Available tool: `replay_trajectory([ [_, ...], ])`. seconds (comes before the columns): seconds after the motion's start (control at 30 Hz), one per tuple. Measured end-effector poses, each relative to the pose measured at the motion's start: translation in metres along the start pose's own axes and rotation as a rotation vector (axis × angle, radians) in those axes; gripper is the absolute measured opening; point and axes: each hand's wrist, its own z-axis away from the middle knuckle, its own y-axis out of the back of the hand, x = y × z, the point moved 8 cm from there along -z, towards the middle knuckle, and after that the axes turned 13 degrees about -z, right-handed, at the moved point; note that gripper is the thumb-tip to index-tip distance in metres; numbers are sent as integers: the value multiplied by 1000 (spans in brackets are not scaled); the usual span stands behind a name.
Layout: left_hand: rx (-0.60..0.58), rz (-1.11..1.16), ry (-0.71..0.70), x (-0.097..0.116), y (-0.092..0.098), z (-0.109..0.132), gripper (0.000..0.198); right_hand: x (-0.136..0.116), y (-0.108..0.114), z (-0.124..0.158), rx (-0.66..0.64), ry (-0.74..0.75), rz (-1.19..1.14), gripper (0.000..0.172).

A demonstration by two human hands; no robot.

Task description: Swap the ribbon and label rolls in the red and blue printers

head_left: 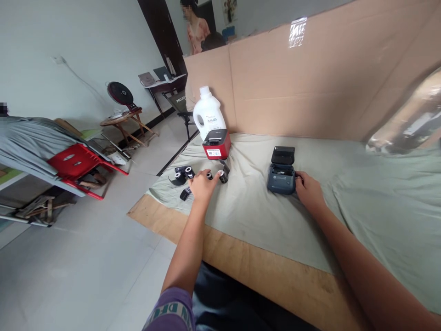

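Note:
My left hand (202, 185) reaches out over several small black rolls (183, 175) lying on the grey-green cloth (255, 207). Its fingers are spread, and the forefinger touches one roll (223, 175). My right hand (309, 189) rests against the right side of a dark blue label printer (281, 175) whose lid stands up. The fingers curl round the printer's edge. A red and black printer (217, 143) sits behind the rolls, with a white jug (207, 113) behind it.
A tall cardboard wall (310, 78) runs behind the table. The wooden table edge (262, 271) shows in front of the cloth. A clear plastic bag (409, 119) lies at the right. A red chair (77, 163), a fan and a person stand at the left and back.

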Motion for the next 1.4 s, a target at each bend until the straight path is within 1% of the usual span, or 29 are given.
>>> replay_trajectory([
  [0.07, -4, 2, -9, 0, 0, 0, 50, 1, -1, 0, -5, -2, -7, 48],
  [0.23, -51, -22, 7, -10, -6, -4, 39, 2, -2, 0, -9, -3, -14, 48],
  [0.33, -97, -63, 10, -14, -12, -7, 41, 1, -1, 0, -12, -6, -23, 48],
  [0.4, -91, -61, 15, -16, -11, -8, 42, 1, -1, 0, -14, -7, -39, 48],
  [0.47, -40, -24, 31, -18, -4, -8, 43, 1, -1, 1, -10, -10, -71, 48],
  [0.5, 8, 9, 42, -19, 1, -8, 44, 1, -1, 1, -6, -13, -95, 47],
  [0.53, 72, 52, 51, -20, 8, -8, 43, 2, 0, 2, 0, -17, -121, 46],
  [0.6, 246, 153, 37, -18, 26, -4, 42, 0, 3, 3, 32, -15, -179, 45],
  [0.67, 440, 250, -45, -6, 45, 6, 40, -10, 13, 4, 97, 17, -232, 43],
  [0.7, 524, 291, -116, 5, 54, 13, 39, -19, 20, 4, 131, 41, -260, 42],
  [0.73, 585, 322, -202, 19, 61, 21, 38, -30, 27, 3, 151, 59, -294, 40],
  [0.77, 623, 342, -299, 37, 66, 30, 37, -42, 34, 1, 147, 66, -337, 37],
  [0.8, 641, 349, -402, 58, 69, 40, 37, -56, 39, -2, 113, 58, -392, 34],
  [0.83, 643, 346, -508, 80, 71, 49, 37, -71, 42, -6, 45, 35, -460, 32],
  [0.9, 629, 327, -703, 124, 70, 68, 39, -102, 42, -13, -169, -19, -617, 29],
  [0.93, 624, 324, -777, 144, 68, 76, 39, -117, 41, -16, -283, -35, -687, 30],
  [0.97, 626, 333, -822, 159, 66, 81, 39, -130, 40, -18, -379, -47, -739, 30],
  [1.0, 631, 358, -837, 171, 63, 83, 39, -140, 39, -20, -452, -59, -775, 29],
  [1.07, 648, 441, -790, 183, 56, 80, 40, -147, 36, -25, -530, -89, -810, 27],
  [1.13, 642, 503, -742, 186, 45, 74, 41, -143, 27, -29, -542, -126, -831, 29],
  [1.2, 605, 506, -743, 188, 31, 71, 40, -134, 14, -33, -514, -157, -847, 27],
  [1.3, 530, 486, -757, 186, 17, 72, 40, -123, -3, -38, -456, -142, -834, 24],
  [1.37, 470, 511, -734, 181, 13, 74, 48, -117, -7, -43, -416, -119, -803, 27],
  [1.4, 426, 541, -713, 178, 11, 75, 55, -114, -5, -46, -381, -119, -785, 30],
])
